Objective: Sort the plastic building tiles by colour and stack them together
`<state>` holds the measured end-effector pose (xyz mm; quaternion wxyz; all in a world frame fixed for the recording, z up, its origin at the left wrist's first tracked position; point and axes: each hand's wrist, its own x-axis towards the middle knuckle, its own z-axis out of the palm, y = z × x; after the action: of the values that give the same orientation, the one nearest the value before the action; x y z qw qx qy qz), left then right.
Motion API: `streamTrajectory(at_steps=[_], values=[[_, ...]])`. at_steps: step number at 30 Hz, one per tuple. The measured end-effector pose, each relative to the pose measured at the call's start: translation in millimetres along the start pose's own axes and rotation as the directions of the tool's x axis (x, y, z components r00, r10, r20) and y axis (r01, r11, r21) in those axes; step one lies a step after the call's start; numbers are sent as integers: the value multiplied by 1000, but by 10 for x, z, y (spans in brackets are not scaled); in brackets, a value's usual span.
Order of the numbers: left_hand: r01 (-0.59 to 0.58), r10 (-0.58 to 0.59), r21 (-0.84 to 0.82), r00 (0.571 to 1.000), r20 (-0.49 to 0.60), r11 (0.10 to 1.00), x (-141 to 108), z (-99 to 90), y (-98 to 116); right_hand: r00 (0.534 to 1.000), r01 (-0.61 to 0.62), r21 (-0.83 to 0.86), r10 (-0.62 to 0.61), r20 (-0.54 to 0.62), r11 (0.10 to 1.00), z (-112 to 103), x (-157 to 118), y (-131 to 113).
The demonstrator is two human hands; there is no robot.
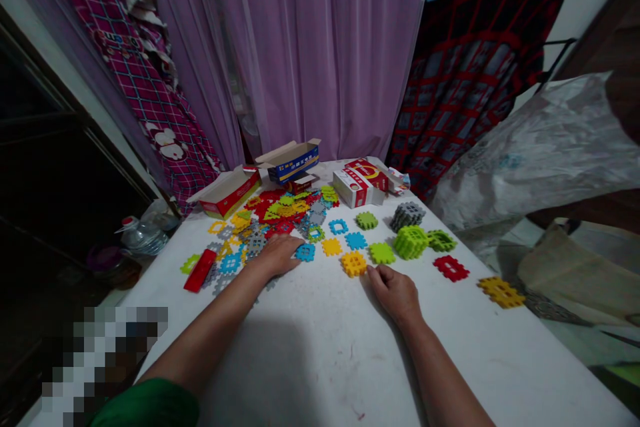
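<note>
My left hand [281, 255] reaches over the right edge of a heap of interlocking plastic tiles [283, 207]. Its thumb and forefinger are at a blue tile [305, 253], seemingly pinching it. My right hand [397, 292] rests on the table, fingers curled into a loose fist with nothing seen in it. Just left of its knuckles lies a small yellow tile stack [354, 264]. Around the hands lie a flat yellow tile [331, 247], a blue one [356, 240] and a green one [382, 253]. Further right stand a green stack [411, 242] and a grey stack [407, 215].
Along the back of the white table [320, 360] are a blue open box [295, 161], a red open box [231, 193] and a red-and-white box [356, 185]. A red bar-shaped piece [200, 271] lies left. Dark yellow tiles [501, 292] lie near the right edge.
</note>
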<state>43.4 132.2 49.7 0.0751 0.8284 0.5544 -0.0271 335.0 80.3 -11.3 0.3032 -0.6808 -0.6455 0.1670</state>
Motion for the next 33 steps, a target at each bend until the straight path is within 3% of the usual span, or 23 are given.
streamTrajectory(at_steps=[4, 8, 11, 15, 19, 24, 33], values=[[40, -39, 8, 997, -59, 999, -14, 36, 41, 1000, 0, 2, 0, 7, 1000, -2, 0, 5], [181, -180, -12, 971, -154, 983, -69, 44, 202, 1000, 2, -1, -2, 5, 1000, -7, -1, 7], [249, -248, -13, 960, -132, 969, -99, 39, 338, 1000, 4, -7, -4, 5, 1000, -7, -2, 5], [227, -230, -48, 971, -67, 973, -109, 26, 374, 1000, 2, -19, -1, 1, 1000, -5, -2, -1], [182, -181, 2, 980, -76, 983, -78, 15, 243, 1000, -8, -26, 8, 8, 1000, -8, 0, -8], [138, -138, 19, 990, -4, 990, -4, 33, 133, 1000, -12, -9, 12, 25, 1000, -18, 4, -13], [116, -137, -146, 980, -143, 982, 13, 44, 94, 1000, -1, 10, 1, 6, 1000, -19, -3, -21]])
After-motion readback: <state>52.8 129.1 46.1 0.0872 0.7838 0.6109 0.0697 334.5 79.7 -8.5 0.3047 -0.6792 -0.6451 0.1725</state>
